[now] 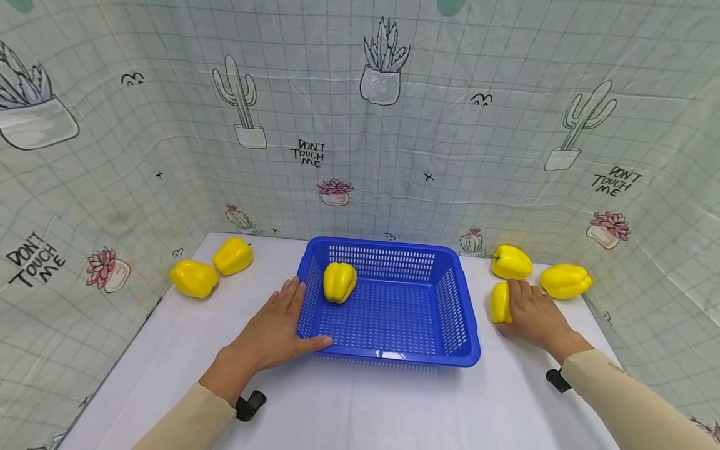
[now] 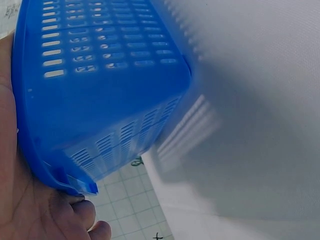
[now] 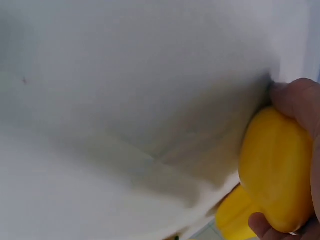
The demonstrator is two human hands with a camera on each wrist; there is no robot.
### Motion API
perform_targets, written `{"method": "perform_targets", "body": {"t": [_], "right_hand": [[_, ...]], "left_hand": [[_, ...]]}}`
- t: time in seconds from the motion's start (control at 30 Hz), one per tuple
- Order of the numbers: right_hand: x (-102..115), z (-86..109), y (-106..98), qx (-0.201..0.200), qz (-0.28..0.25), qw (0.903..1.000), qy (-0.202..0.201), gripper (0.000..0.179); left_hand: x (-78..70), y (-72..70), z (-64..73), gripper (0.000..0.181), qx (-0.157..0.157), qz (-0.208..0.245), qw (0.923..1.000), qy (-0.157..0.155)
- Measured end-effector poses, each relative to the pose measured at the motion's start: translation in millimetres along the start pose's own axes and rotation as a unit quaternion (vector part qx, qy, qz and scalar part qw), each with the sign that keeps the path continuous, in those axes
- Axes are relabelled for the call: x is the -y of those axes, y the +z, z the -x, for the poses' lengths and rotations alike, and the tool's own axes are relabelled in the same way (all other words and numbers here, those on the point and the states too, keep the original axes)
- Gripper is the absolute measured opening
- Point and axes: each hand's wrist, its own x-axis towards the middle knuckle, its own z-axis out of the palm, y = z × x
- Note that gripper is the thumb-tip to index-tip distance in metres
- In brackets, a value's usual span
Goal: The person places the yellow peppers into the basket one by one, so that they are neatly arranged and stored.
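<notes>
On the right, my right hand [image 1: 533,317] grips a yellow bell pepper [image 1: 499,304] low over the white table. The right wrist view shows this bell pepper [image 3: 277,167] between the thumb and the fingers. My left hand [image 1: 269,332] rests on the near left corner of a blue plastic basket [image 1: 394,357]. Its fingers lie straight along the left side, with the thumb on the front rim. One yellow bell pepper [image 1: 340,282] sits inside the basket, towards the left.
Two more yellow peppers, one green-stemmed [image 1: 511,262] and one farther right [image 1: 565,281], lie beyond my right hand. Another pair, a left pepper [image 1: 194,279] and its neighbour [image 1: 233,256], lies at the back left. A patterned cloth [image 1: 388,137] stands behind the table.
</notes>
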Motion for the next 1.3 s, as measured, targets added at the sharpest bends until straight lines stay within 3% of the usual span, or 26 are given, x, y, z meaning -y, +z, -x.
{"method": "perform_targets", "body": {"t": [0.1,0.33,0.53,0.83,1.13,1.3], "right_hand": [[0.3,1.8,1.7,-0.016,-0.009,0.9998,-0.004,0.089],[-1.2,-1.4,-3.9,-0.103,0.051,0.993,-0.027,0.086],[4.7,-5.7,-15.3,-0.149,0.062,0.9857,-0.049,0.081],[19.4,-12.2,-36.0,-0.158,0.076,0.9825,-0.063,0.079],[31.0,-19.3,-52.3,-0.196,0.092,0.9716,-0.097,0.084],[39.4,-24.9,-63.3,-0.193,0.09,0.972,-0.099,0.085]], "left_hand": [[0.0,0.4,-0.8,0.129,0.001,-0.001,1.0,0.0],[0.9,1.1,-0.8,0.13,0.004,-0.001,1.0,-0.002],[0.2,-0.1,-0.1,0.129,0.001,-0.002,1.0,0.0],[-1.9,-2.0,1.1,0.128,0.001,0.001,1.0,0.0],[-0.4,0.4,0.6,0.129,0.0,-0.004,1.0,-0.003],[0.1,0.8,0.0,0.128,-0.002,-0.007,1.0,0.0]]}}
